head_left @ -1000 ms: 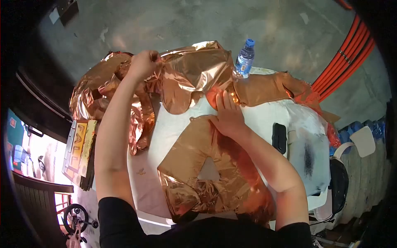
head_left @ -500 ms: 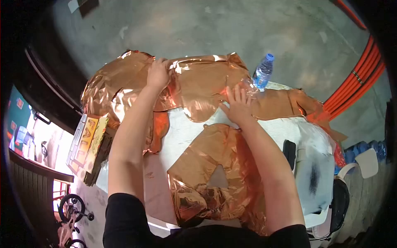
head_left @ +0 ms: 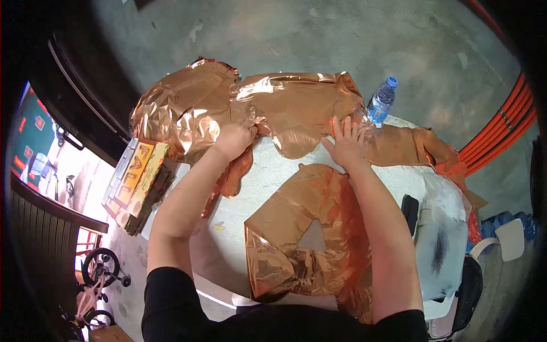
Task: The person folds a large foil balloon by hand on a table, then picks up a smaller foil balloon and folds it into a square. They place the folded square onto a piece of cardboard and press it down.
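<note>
Across the back of the white table point(head_left: 228, 251) lies a wrinkled copper-coloured foil sheet point(head_left: 302, 105). My left hand point(head_left: 236, 139) has its fingers closed at the sheet's lower edge, left of centre, pinching the foil. My right hand point(head_left: 346, 147) rests with fingers spread on the foil near its right part. Nearer my body lies another copper foil piece point(head_left: 285, 208), shaped with a triangular gap in it. Just behind my right hand stands a water bottle point(head_left: 382, 102) with a blue cap.
A stack of printed boxes point(head_left: 137, 176) sits at the table's left edge. A black phone-like object point(head_left: 409, 211) and clear plastic bags point(head_left: 441, 228) lie on the right. Orange pipes point(head_left: 501, 125) run beyond the back right, and a small bicycle point(head_left: 99, 273) is at lower left.
My left hand has come down from the foil's upper edge to its lower edge. The foil at the left is spread flatter. My right hand stays spread on the foil.
</note>
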`<state>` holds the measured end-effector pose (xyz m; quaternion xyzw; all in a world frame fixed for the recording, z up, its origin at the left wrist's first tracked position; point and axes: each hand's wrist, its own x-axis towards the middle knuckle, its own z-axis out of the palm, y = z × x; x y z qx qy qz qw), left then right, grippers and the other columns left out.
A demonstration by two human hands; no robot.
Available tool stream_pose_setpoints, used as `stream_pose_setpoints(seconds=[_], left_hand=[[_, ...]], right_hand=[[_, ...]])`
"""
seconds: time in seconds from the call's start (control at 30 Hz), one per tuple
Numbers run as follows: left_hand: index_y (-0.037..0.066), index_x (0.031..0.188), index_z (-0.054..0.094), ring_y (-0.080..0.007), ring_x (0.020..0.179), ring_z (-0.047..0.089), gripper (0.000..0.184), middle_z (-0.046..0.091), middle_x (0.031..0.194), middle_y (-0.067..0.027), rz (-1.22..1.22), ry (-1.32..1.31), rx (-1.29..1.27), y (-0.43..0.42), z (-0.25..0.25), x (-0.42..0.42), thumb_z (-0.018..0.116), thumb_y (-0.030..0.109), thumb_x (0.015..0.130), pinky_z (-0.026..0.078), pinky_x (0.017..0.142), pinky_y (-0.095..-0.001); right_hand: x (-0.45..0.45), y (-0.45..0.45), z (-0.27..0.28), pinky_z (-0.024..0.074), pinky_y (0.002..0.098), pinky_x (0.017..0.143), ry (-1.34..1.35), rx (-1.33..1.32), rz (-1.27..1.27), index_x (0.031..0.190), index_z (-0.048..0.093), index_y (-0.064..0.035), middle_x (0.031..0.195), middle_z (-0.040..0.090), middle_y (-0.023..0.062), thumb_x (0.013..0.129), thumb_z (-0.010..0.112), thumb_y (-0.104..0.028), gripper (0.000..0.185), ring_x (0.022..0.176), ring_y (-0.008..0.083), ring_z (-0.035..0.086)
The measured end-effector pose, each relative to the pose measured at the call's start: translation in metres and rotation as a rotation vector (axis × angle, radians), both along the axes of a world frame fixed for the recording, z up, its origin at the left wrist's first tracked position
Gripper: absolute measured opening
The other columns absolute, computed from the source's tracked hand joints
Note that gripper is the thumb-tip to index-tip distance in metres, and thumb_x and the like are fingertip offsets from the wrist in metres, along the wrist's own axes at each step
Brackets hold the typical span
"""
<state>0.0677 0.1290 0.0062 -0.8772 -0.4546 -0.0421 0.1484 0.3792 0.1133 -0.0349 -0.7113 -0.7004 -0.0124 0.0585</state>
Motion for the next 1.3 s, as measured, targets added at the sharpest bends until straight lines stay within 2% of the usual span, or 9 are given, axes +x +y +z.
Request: stream_pose_setpoints(seconds=[0.13, 0.33, 0.43, 0.7, 0.87, 0.93, 1.03, 1.17, 1.3], left_hand=[[0.008, 0.097, 0.065, -0.0303, 0.085, 0.063, 0.020, 0.064, 0.091, -0.0116, 0.005, -0.087, 0.120, 0.007, -0.002, -0.013, 0.057, 0.023, 0.086, 0.052, 0.069, -0.0414], [0.005, 0.097, 0.064, -0.0337, 0.087, 0.061, 0.023, 0.063, 0.091, -0.0146, 0.051, -0.226, -0.120, 0.016, 0.000, -0.025, 0.064, 0.023, 0.081, 0.050, 0.075, -0.0418], [0.005, 0.104, 0.063, -0.0330, 0.099, 0.058, 0.035, 0.062, 0.105, -0.0144, -0.087, -0.365, -0.124, 0.008, 0.005, -0.024, 0.070, 0.025, 0.077, 0.048, 0.085, -0.0398], [0.008, 0.117, 0.060, -0.0322, 0.121, 0.047, 0.048, 0.054, 0.126, -0.0139, 0.188, -0.219, 0.010, -0.026, 0.009, -0.025, 0.072, 0.029, 0.076, 0.039, 0.102, -0.0425], [0.013, 0.119, 0.059, -0.0268, 0.130, 0.040, 0.042, 0.047, 0.136, -0.0119, 0.260, -0.423, -0.006, -0.024, -0.037, -0.030, 0.062, 0.033, 0.083, 0.030, 0.106, -0.0478], [0.012, 0.125, 0.057, -0.0314, 0.131, 0.040, 0.046, 0.047, 0.137, -0.0132, 0.263, -0.600, 0.052, -0.025, -0.047, -0.028, 0.064, 0.030, 0.083, 0.027, 0.108, -0.0493], [0.012, 0.125, 0.057, -0.0303, 0.133, 0.037, 0.046, 0.048, 0.138, -0.0126, 0.264, -0.656, 0.027, -0.022, -0.053, -0.033, 0.063, 0.030, 0.083, 0.025, 0.109, -0.0482], [0.010, 0.124, 0.057, -0.0291, 0.135, 0.035, 0.046, 0.046, 0.139, -0.0145, 0.260, -0.733, -0.007, -0.023, -0.051, -0.033, 0.062, 0.028, 0.083, 0.023, 0.111, -0.0479], [0.006, 0.133, 0.045, -0.0293, 0.136, 0.033, 0.058, 0.041, 0.142, -0.0162, 0.266, -0.766, -0.033, -0.026, -0.043, -0.032, 0.063, 0.027, 0.082, 0.020, 0.113, -0.0473]], right_hand=[[0.000, 0.000, 0.000, 0.0077, 0.0526, 0.114, 0.023, -0.001, -0.013, 0.152, 0.011, -0.0223, 0.156, 0.010, 0.0184, 0.090, 0.038, -0.064, 0.079, 0.143, 0.0383, 0.012], [0.001, 0.001, -0.004, 0.0068, 0.0529, 0.114, 0.023, 0.010, -0.006, 0.152, 0.011, -0.0219, 0.156, 0.010, 0.0190, 0.089, 0.039, -0.064, 0.080, 0.143, 0.0385, 0.012], [0.003, 0.003, -0.005, 0.0063, 0.0540, 0.114, 0.032, 0.022, 0.002, 0.152, 0.012, -0.0217, 0.156, 0.010, 0.0194, 0.089, 0.040, -0.064, 0.080, 0.143, 0.0388, 0.011], [-0.004, 0.000, 0.012, 0.0057, 0.0590, 0.112, 0.011, -0.031, 0.020, 0.151, 0.016, -0.0164, 0.155, 0.010, 0.0202, 0.090, 0.045, -0.058, 0.080, 0.144, 0.0351, 0.010], [-0.063, -0.010, 0.048, 0.0235, 0.0526, 0.109, 0.216, 0.174, 0.304, 0.140, 0.037, -0.0094, 0.148, 0.029, 0.0200, 0.083, 0.065, -0.033, 0.068, 0.135, 0.0347, 0.032], [-0.096, 0.010, 0.023, 0.0391, 0.0471, 0.099, 0.170, 0.253, 0.482, 0.134, 0.042, -0.0083, 0.137, 0.043, 0.0168, 0.080, 0.067, -0.026, 0.063, 0.126, 0.0324, 0.042], [-0.140, -0.002, 0.015, 0.0472, 0.0439, 0.089, -0.006, 0.564, 0.626, 0.126, 0.050, -0.0068, 0.122, 0.054, 0.0148, 0.081, 0.063, -0.022, 0.050, 0.116, 0.0321, 0.051], [-0.179, 0.015, -0.005, 0.0477, 0.0424, 0.084, -0.188, 0.642, 0.519, 0.107, 0.060, -0.0012, 0.111, 0.058, 0.0160, 0.078, 0.061, -0.015, 0.032, 0.109, 0.0312, 0.055], [-0.189, 0.016, 0.008, 0.0530, 0.0415, 0.072, -0.384, 0.349, 0.569, 0.085, 0.069, -0.0041, 0.102, 0.062, 0.0126, 0.079, 0.059, -0.013, 0.015, 0.098, 0.0299, 0.061]])
